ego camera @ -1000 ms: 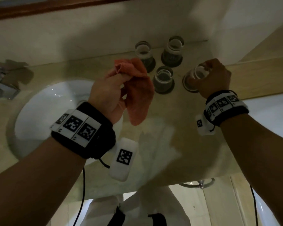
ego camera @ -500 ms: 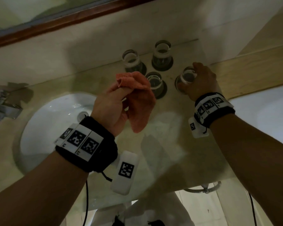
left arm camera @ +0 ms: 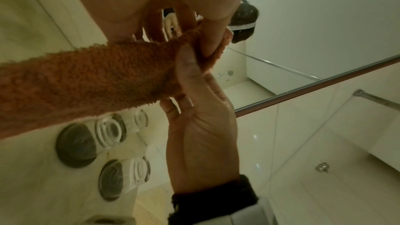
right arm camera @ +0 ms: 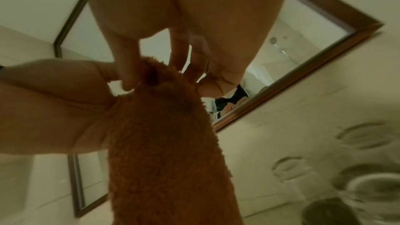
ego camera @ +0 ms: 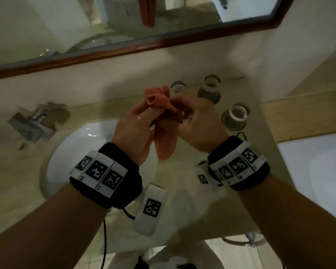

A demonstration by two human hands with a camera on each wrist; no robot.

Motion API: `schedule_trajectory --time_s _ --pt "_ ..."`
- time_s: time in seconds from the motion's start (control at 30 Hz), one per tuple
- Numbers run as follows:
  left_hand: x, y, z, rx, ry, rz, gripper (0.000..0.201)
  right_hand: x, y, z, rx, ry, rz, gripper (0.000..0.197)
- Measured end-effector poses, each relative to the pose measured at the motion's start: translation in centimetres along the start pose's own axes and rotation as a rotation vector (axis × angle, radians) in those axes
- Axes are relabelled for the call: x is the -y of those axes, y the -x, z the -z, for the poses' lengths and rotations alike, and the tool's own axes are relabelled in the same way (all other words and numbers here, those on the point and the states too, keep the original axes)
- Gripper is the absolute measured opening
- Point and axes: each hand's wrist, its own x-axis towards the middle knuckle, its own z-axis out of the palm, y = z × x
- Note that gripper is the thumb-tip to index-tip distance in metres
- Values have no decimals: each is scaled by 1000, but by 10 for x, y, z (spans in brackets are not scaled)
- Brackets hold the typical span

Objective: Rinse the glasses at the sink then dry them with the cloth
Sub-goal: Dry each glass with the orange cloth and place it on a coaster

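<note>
While pinched between both hands, cloth [ego camera: 164, 121] hangs over counter [ego camera: 97, 191] beside sink [ego camera: 70, 150]. Left hand [ego camera: 133, 131] and right hand [ego camera: 197, 123] both grip its top. Glasses [ego camera: 236, 116] upside down just behind; could get knocked over by swinging cloth or knuckles.

A wood-framed mirror [ego camera: 163, 41] hangs on the pale wall [ego camera: 124, 74], dimly lit.
</note>
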Motion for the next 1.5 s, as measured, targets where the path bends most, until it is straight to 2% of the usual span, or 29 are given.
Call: schedule_trajectory --time_s 0.1,0.23,0.37,0.43,0.53,0.67,0.8,0.9,1.07,1.27,1.5 --pt "-24 11 27 59 -37 -70 34 28 -16 -21 -23 -131 5 7" --pt "-52 27 78 96 -28 -176 53 73 -38 -57 -31 -217 33 17" --pt "-75 49 127 75 -118 -231 82 126 -57 -103 -57 -277 18 10" --pt "-87 61 154 96 -163 -254 88 151 -68 -129 -93 -285 39 11" --pt "-104 77 201 99 -115 -296 87 183 -80 -168 -144 -348 24 13" --pt "-131 94 259 1 -20 -381 80 213 -89 -216 -138 -422 -104 15" --pt "-156 111 298 -87 -2 -455 72 230 -93 -257 -45 -415 -294 35" --pt "-166 119 323 -100 -46 -488 75 248 -91 -279 -52 -448 -332 53" --pt "-174 128 351 -63 -30 -567 80 271 -84 -292 43 -642 -214 54" --pt "-184 138 361 -32 -122 -661 70 283 -83 -295 2 -404 12 47" --pt "-191 140 363 -125 -50 -591 48 292 -93 -279 82 -498 111 42"
